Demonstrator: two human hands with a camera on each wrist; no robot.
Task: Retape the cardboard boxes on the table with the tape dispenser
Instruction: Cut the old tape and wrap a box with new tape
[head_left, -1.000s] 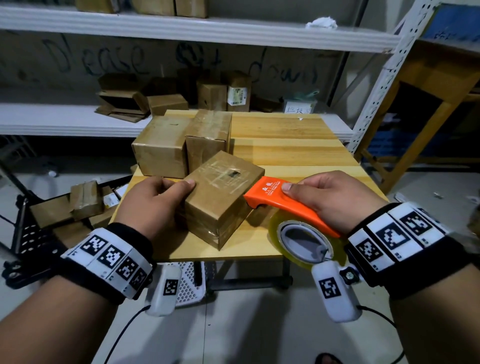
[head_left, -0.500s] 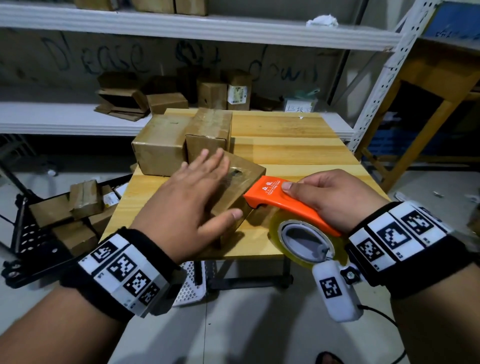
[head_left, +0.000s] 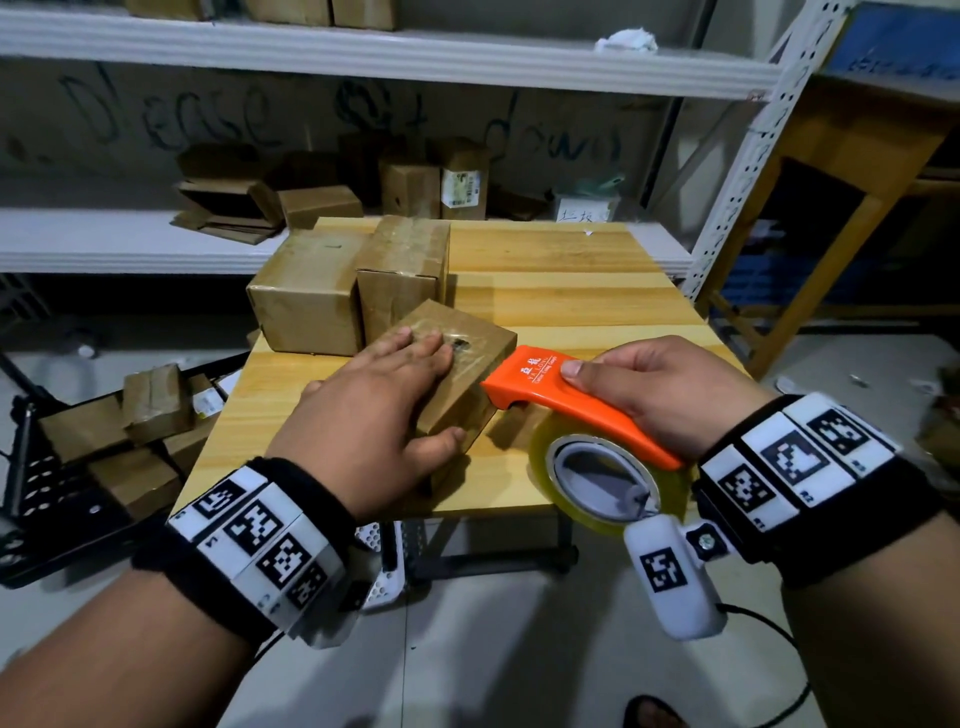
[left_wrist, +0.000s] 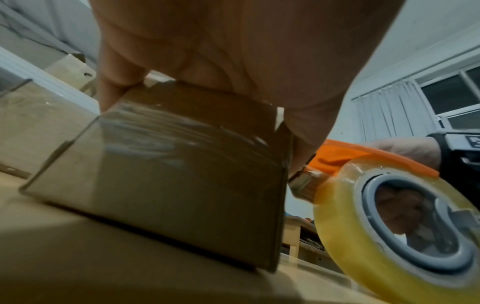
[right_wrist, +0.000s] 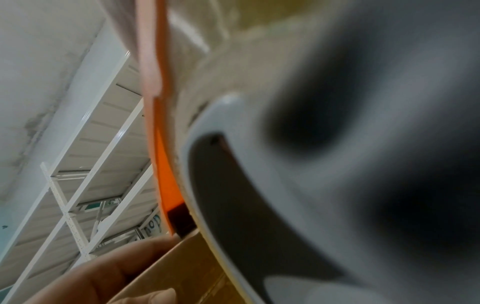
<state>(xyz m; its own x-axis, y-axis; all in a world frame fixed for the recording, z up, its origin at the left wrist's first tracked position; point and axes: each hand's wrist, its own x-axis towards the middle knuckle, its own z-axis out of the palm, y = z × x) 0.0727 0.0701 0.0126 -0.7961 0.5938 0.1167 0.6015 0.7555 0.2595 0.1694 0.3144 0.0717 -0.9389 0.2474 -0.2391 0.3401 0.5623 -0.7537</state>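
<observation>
Left hand (head_left: 384, 415) now flat atop box (head_left: 467, 358), dispenser (head_left: 571, 405) alongside.

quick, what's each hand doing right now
Left hand: open, fingers flat on top of the nearest cardboard box, thumb at its side.
Right hand: gripping the orange tape dispenser, its front at the box's edge.

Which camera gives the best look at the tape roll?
The left wrist view: the tape roll fills its right side, sharp, with its grey core visible. The head view shows it smaller, under the orange dispenser. The right wrist view shows only a blur.
</observation>
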